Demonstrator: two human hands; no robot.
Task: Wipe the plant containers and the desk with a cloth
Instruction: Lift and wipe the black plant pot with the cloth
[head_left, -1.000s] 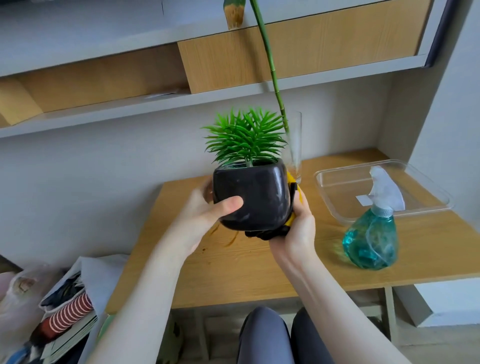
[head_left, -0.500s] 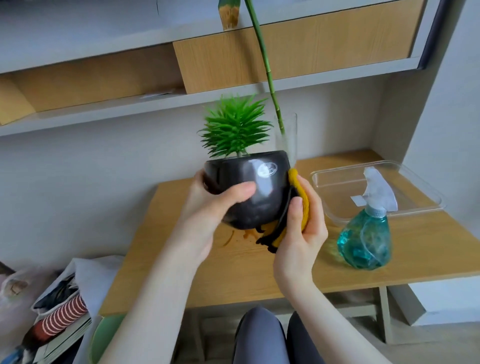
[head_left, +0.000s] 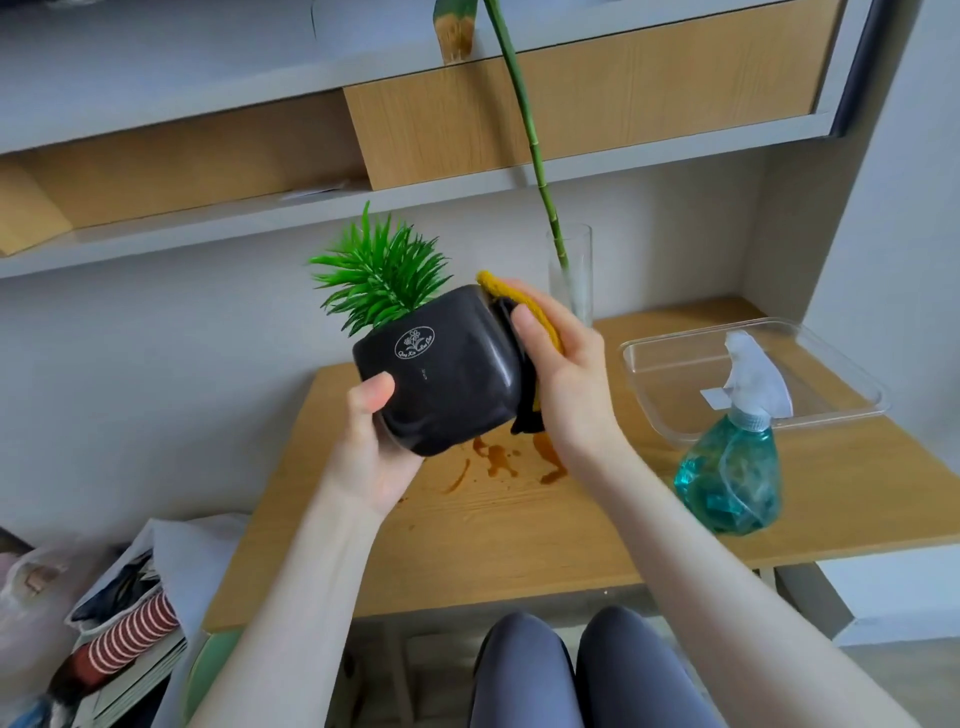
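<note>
Above the wooden desk, the left hand grips the tilted black ceramic plant pot from below, while the right hand clasps a yellow-and-black cloth against the pot's side. This pot looks mid-wipe; the glass vase behind it and the brown spill beneath it seemingly remain. A teal spray bottle and clear tray sit right of the pot, under wall shelves.
</note>
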